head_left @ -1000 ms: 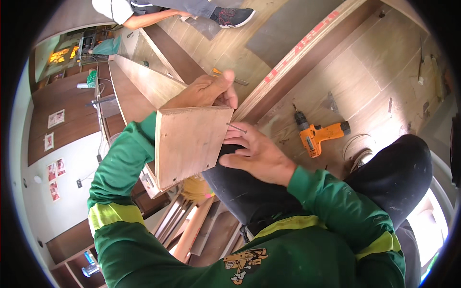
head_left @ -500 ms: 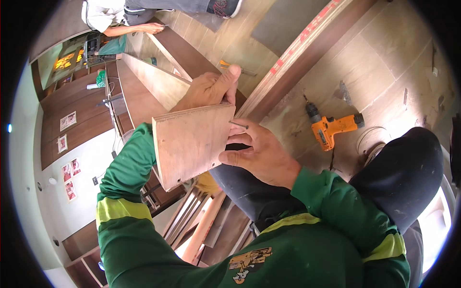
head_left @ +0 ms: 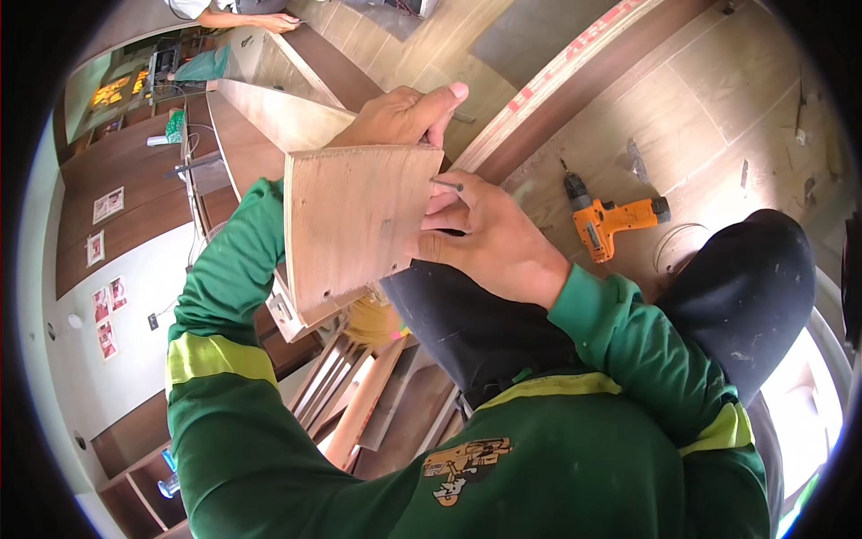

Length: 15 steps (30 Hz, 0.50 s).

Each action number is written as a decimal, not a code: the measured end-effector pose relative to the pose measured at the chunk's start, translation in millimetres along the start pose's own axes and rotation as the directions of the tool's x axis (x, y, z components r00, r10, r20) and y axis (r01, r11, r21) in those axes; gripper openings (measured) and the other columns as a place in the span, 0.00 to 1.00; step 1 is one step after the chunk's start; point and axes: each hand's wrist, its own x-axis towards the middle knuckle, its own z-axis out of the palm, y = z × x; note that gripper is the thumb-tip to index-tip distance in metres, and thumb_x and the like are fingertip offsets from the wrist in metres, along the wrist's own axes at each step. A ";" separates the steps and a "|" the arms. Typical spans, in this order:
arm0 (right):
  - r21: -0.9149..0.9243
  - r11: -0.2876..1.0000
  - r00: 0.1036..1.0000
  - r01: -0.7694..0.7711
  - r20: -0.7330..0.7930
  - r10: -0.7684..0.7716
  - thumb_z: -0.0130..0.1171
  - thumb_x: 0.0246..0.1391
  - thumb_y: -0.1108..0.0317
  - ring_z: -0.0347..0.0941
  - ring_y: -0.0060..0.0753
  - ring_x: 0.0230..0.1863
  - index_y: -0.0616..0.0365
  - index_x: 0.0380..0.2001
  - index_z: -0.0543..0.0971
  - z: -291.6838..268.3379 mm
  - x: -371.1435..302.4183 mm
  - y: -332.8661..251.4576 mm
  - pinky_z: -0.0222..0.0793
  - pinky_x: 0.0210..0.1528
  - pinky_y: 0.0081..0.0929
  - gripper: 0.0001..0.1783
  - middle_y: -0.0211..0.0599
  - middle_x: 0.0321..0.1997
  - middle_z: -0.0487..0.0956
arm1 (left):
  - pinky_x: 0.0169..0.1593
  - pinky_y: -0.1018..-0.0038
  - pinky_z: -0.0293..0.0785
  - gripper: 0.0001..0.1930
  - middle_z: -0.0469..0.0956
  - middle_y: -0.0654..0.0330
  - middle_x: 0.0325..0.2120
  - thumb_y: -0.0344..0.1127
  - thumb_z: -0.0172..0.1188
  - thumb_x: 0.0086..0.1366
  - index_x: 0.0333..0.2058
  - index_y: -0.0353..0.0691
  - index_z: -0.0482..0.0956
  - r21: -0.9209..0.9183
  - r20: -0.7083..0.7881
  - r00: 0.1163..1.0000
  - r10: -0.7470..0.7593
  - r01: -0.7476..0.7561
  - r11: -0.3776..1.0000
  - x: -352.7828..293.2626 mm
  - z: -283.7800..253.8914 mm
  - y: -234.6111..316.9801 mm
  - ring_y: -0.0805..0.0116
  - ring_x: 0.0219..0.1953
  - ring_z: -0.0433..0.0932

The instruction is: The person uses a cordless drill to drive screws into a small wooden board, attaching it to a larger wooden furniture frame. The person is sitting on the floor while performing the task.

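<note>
A roughly square piece of plywood (head_left: 359, 225) is held up in front of me, its pale face toward me, with small dark holes near its lower edge. My left hand (head_left: 400, 117) is behind its top edge, closed, with the thumb extended; the board partly hides its fingers. My right hand (head_left: 498, 238) grips the right edge, thumb at the face and fingers bent beside it. A screw (head_left: 446, 184) sticks out at that edge, next to the right fingertips. Whether it sits in the wood or between the fingers, I cannot tell.
An orange cordless drill (head_left: 615, 220) lies on the tiled floor at the right. A long plywood-edged panel (head_left: 548, 90) runs diagonally beyond my hands. Long boards (head_left: 278, 117) extend at the far left, near another person's hand (head_left: 274, 22). Wood strips (head_left: 359, 404) lie below my left arm.
My view has shifted slightly, so the drill, panels and other person sit higher in it. The board is tilted a little differently. Both my hands keep nearly the same hold.
</note>
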 end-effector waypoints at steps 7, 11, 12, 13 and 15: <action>0.095 0.994 0.998 -0.055 0.033 0.053 0.66 0.61 0.75 0.78 0.29 0.53 0.68 0.61 0.67 -5.8 5.1 1.4 0.75 0.55 0.24 0.29 0.38 0.49 0.74 | 0.28 0.69 0.62 0.37 0.65 0.61 0.16 0.68 0.42 0.74 0.21 0.38 0.70 -0.318 0.080 0.938 -0.338 0.345 0.883 14.3 -1.3 5.6 0.69 0.22 0.65; 0.016 0.999 0.999 -0.038 0.024 0.038 0.66 0.61 0.74 0.79 0.30 0.54 0.68 0.61 0.67 -9.3 3.9 3.5 0.75 0.54 0.25 0.28 0.38 0.49 0.74 | 0.26 0.67 0.69 0.40 0.64 0.60 0.13 0.75 0.51 0.67 0.17 0.38 0.69 -0.461 0.259 0.804 -0.536 0.590 0.663 23.2 -4.1 7.3 0.71 0.19 0.68; 0.009 1.000 0.999 -0.029 0.021 0.029 0.66 0.61 0.74 0.79 0.30 0.54 0.69 0.61 0.67 -8.5 4.7 1.7 0.75 0.55 0.25 0.28 0.38 0.48 0.74 | 0.25 0.67 0.69 0.41 0.65 0.60 0.12 0.75 0.51 0.67 0.18 0.38 0.69 -0.480 0.257 0.782 -0.567 0.613 0.628 22.0 -6.2 8.4 0.71 0.18 0.68; 0.009 0.999 0.999 -0.032 0.005 0.032 0.66 0.61 0.73 0.79 0.30 0.54 0.69 0.61 0.68 -7.8 2.6 0.8 0.75 0.55 0.25 0.28 0.38 0.48 0.74 | 0.25 0.67 0.68 0.41 0.65 0.60 0.12 0.76 0.50 0.67 0.18 0.38 0.70 -0.502 0.273 0.760 -0.590 0.636 0.586 24.8 -7.6 18.0 0.70 0.18 0.68; -0.024 0.999 1.000 -0.026 -0.004 0.025 0.66 0.61 0.73 0.79 0.29 0.54 0.69 0.60 0.68 -9.2 4.3 -1.2 0.75 0.55 0.25 0.28 0.39 0.49 0.74 | 0.24 0.67 0.68 0.41 0.67 0.61 0.12 0.76 0.50 0.67 0.18 0.38 0.70 -0.511 0.227 0.723 -0.652 0.659 0.553 28.2 -11.5 34.5 0.70 0.18 0.69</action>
